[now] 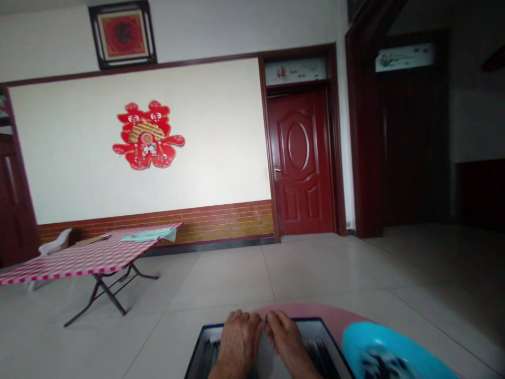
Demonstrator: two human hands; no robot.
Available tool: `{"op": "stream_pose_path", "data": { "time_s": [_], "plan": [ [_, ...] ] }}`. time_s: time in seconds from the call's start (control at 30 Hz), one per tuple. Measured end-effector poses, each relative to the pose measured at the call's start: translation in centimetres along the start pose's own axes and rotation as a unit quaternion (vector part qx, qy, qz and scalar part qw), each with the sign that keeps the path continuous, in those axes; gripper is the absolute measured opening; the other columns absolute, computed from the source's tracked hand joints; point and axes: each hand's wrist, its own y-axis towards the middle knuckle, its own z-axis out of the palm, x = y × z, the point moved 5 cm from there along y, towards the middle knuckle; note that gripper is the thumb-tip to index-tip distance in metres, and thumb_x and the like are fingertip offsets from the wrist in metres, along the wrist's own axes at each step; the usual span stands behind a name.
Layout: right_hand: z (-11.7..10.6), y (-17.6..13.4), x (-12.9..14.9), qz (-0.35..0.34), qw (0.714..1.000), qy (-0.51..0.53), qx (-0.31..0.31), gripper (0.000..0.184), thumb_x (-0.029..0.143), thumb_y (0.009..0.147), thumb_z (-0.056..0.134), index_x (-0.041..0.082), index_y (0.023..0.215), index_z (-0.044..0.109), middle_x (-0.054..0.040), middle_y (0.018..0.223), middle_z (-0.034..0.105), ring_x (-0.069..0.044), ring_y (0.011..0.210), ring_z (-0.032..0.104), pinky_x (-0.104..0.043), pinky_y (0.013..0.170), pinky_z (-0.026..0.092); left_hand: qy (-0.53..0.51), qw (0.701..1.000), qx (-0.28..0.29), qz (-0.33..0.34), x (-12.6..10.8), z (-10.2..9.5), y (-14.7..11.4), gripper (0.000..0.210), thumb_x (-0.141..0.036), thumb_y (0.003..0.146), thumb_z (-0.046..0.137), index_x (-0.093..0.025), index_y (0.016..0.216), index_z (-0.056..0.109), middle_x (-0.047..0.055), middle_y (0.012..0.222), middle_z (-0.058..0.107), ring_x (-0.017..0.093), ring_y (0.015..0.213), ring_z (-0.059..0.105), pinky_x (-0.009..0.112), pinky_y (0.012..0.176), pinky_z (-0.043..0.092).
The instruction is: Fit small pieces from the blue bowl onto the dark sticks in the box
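Observation:
At the bottom middle, my left hand [240, 337] and my right hand [284, 337] are close together, with the fingertips of each closed in a pinch. A tiny dark piece [265, 319] shows between them, too small to name. Both hands are over a shallow tray [320, 322] with a dark blue rim and a pale inside. Dark, slender pieces [321, 355] lie along its right side, and similar dark pieces [211, 351] lie on the left, partly covered by my left hand and wrist. The tray's near end is cut off by the frame.
The tray stands on a pink round surface [339, 316]. Close on its right is a bright blue basin [357, 337] holding blurred black-and-white items. A folding table [94, 258] with a checked cover stands at left on the tiled floor. A red door [302, 205] is at the back.

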Motion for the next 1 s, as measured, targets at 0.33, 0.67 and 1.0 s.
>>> {"op": "stream_pose_path", "data": {
  "time_s": [0.33, 0.67, 1.0],
  "plan": [
    [0.4, 0.4, -1.0, 0.095, 0.983, 0.154, 0.019, 0.035, 0.046, 0.052, 0.058, 0.019, 0.072, 0.051, 0.0026, 0.053, 0.057, -0.011, 0.041, 0.05, -0.02, 0.034, 0.03, -0.022, 0.999, -0.02, 0.019, -0.1, 0.4, -0.1, 0.018, -0.017, 0.089, 0.04, -0.022, 0.077, 0.053, 0.0, 0.07, 0.06, 0.018, 0.067, 0.053, 0.03, 0.065, 0.034],
    [-1.5, 0.2, 2.2, 0.063, 0.994, 0.084, 0.015, 0.028, 0.044, 0.063, 0.051, 0.018, 0.072, 0.054, 0.0015, 0.062, 0.059, -0.009, 0.05, 0.054, -0.019, 0.041, 0.035, -0.003, 0.998, 0.052, 0.033, -0.4, 0.1, 0.3, 0.036, -0.015, 0.089, 0.04, -0.028, 0.121, 0.048, 0.001, 0.083, 0.062, 0.017, 0.074, 0.055, 0.025, 0.065, 0.04],
    [-13.9, 0.1, 7.7, 0.033, 0.986, -0.163, 0.013, 0.019, 0.031, 0.071, 0.054, 0.016, 0.059, 0.056, 0.0042, 0.048, 0.056, -0.008, 0.041, 0.048, -0.02, 0.04, 0.033, -0.03, 0.995, 0.09, 0.023, 0.4, 1.4, 0.2, 0.038, -0.015, 0.091, 0.031, -0.026, 0.123, 0.05, 0.004, 0.084, 0.062, 0.019, 0.081, 0.055, 0.026, 0.068, 0.042]
  ]
}}
